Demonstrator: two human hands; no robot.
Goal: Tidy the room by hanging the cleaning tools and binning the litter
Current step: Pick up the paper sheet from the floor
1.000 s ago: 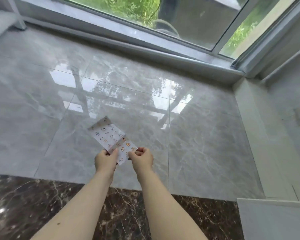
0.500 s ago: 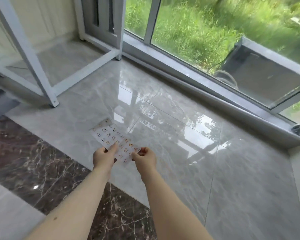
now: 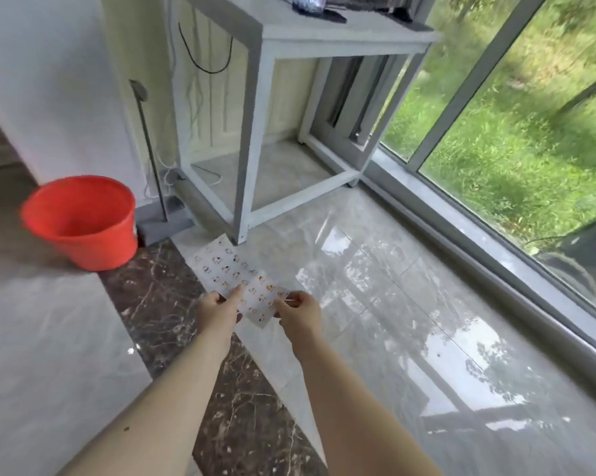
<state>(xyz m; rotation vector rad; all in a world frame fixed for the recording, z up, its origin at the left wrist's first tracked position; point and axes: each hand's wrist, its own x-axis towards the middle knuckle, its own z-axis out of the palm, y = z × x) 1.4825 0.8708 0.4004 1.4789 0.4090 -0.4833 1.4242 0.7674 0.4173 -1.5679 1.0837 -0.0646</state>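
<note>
So the sticker sheet (image 3: 236,274) is the litter here, a thin clear-ish sheet printed with little cartoon figures, and it's being held flat out in front at about waist level, above the floor (image 3: 375,304). The left hand (image 3: 217,309) is pinching its near-left edge with a finger lying along the top, and the right hand (image 3: 300,312) is pinching the near-right corner between thumb and fingers. Makes sense to use both: the thing looks floppy, so one hand alone would probably let it droop or curl.

Ahead and to the left of the hands, a red bucket (image 3: 80,221) is sitting open on the floor by the wall. My guess is that's where the sheet is going, since nothing else in view looks like a bin.

Just beyond the bucket, a long-handled cleaning tool (image 3: 149,142) is leaning upright in the corner, head on the floor, so the hanging part looks not yet done. Straight ahead of the hands a white frame table (image 3: 341,42) is standing against the window (image 3: 513,132), with some dark stuff on top that's too blurry to identify.
</note>
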